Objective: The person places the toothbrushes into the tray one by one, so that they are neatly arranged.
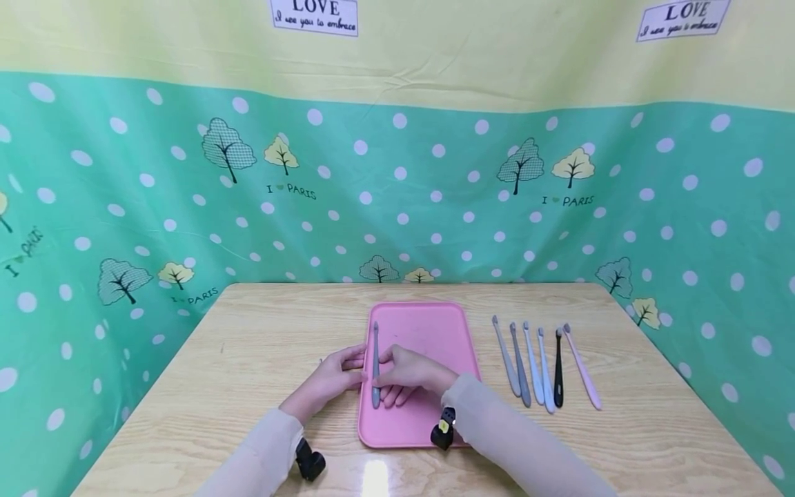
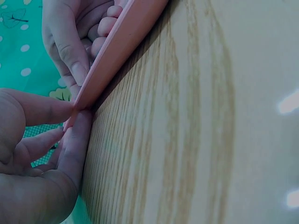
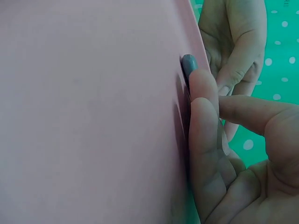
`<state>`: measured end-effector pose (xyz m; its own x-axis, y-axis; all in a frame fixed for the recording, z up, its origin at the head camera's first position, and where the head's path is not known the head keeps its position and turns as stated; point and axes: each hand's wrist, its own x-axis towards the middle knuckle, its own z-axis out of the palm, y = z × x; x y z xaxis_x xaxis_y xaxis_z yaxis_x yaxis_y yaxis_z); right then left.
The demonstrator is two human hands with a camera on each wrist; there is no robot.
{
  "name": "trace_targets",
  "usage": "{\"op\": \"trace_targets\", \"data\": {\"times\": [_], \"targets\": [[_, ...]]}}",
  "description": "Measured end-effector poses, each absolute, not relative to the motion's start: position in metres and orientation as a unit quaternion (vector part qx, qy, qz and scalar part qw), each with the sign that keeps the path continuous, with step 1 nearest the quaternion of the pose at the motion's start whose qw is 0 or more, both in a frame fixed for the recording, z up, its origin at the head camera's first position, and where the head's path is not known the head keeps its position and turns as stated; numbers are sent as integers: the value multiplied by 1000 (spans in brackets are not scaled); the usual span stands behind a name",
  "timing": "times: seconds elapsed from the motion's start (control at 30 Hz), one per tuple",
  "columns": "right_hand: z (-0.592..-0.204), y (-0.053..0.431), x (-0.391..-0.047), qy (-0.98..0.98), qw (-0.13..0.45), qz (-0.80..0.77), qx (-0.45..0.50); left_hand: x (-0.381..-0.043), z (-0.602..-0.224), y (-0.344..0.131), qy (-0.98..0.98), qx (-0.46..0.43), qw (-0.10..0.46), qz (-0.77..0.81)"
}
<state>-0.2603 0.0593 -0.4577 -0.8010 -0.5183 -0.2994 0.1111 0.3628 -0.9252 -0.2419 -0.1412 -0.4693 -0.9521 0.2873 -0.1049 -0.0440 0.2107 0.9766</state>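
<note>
One container noted: a pink tray (image 1: 428, 324), lying flat on the wooden table (image 1: 279, 324), its far edge near the table's back edge. Contents seen: a grey toothbrush (image 1: 375, 399), placed lengthwise along the tray's left edge, head toward the far left corner.

The left hand (image 1: 329, 381) stands outside the tray's left edge and pinches the rim between thumb and fingers, as the left wrist view confirms. The right hand (image 1: 410, 367) reaches over the tray; thumb and fingers close on the toothbrush handle beside the same edge.

Six further brushes lie on the table between the tray's right edge and the table's right edge, heads toward the back edge. Counted from the tray: a first grey brush (image 1: 506, 355), a second grey brush (image 1: 521, 364), two light blue brushes (image 1: 546, 373), a black brush (image 1: 558, 373) and a pink brush (image 1: 582, 366). The pink brush leans outermost.
</note>
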Motion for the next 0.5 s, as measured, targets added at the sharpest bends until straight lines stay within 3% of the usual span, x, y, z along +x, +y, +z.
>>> {"op": "trace_targets", "data": {"times": [0.5], "targets": [[-456,61,-261,776,289,-545,-130,-243,-470,-141,770,78,134,619]]}}
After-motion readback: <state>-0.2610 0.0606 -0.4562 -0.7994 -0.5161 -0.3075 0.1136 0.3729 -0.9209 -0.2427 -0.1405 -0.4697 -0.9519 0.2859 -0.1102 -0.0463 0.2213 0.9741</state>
